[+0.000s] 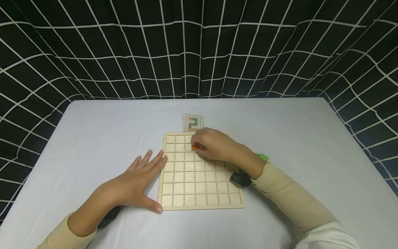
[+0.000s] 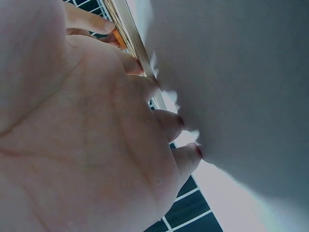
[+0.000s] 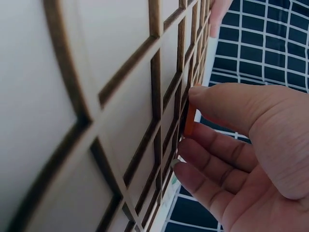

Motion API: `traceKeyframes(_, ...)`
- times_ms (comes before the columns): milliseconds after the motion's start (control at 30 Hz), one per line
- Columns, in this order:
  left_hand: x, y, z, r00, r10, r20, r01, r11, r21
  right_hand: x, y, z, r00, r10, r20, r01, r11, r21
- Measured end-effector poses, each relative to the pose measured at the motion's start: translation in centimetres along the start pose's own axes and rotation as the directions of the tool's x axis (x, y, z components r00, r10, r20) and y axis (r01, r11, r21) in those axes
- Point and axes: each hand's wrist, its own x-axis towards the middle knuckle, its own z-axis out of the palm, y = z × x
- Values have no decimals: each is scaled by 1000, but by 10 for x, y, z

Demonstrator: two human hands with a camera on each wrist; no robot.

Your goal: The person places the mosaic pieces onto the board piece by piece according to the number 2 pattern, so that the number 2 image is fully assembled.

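Observation:
A pale wooden grid board (image 1: 185, 187) lies on the white-covered table, its squares marked off by raised strips. Over its upper part, my right hand (image 1: 214, 145) pinches a small orange tile (image 3: 189, 123) between thumb and fingers, against the board; the hand hides much of the tile in the head view. At the left edge of the board, my left hand (image 1: 136, 183) is spread with straight fingers, its fingertips and thumb touching the edge. Just behind the board lies a small pattern card (image 1: 192, 122) showing a grid with green and orange squares, partly covered by the board's far side.
Bright green pieces (image 1: 264, 157) show from behind my right forearm, to the right of the board; the arm hides the rest. A dark rounded object (image 1: 240, 178) sits under my right wrist. Black curtains (image 1: 192, 48) with white grid lines surround the table.

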Motion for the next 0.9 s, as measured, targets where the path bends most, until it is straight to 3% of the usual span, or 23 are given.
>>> traceKeyframes(733, 0, 1, 2, 1000, 1, -1, -1, 1000, -7, 12, -10, 7, 1000, 0, -6, 0, 1000, -17)
traceKeyframes(800, 0, 0, 2, 1000, 0, -3, 0, 1000, -1, 14, -14, 8, 1000, 10, -18, -11, 999, -39)
traceKeyframes(900, 1, 0, 1, 1000, 1, -9, 0, 1000, 7, 15, -26, 12, 999, 37, -13, -38, 987, -158)
